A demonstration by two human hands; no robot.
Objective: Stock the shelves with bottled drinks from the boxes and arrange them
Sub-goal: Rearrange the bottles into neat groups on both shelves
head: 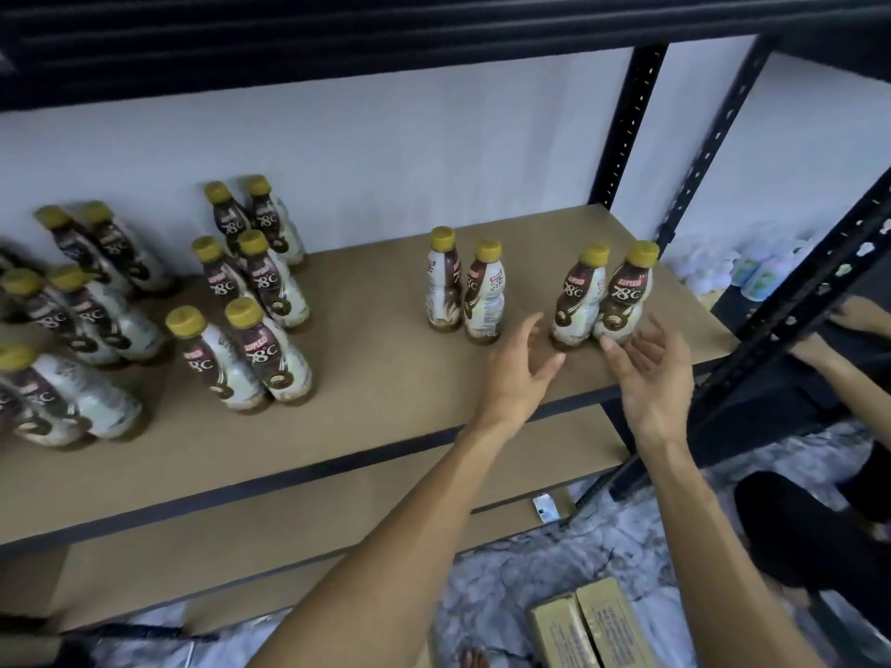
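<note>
Held the left grip (518, 366) spread and empty, just left of the rightmost bottle pair (622, 296), upright on the brown shelf (385, 378). Held the right grip (651, 373) palm-up, fingers loose, empty, fingertips by that pair's base. Saw another pair (463, 289) nearby, more bottles (250, 291) farther left, boxes (588, 624) on the floor.

Far-left bottles (43, 301) blurred, partly cut off by left edge. Near box (586, 629) cut off at bottom; print unreadable.
</note>
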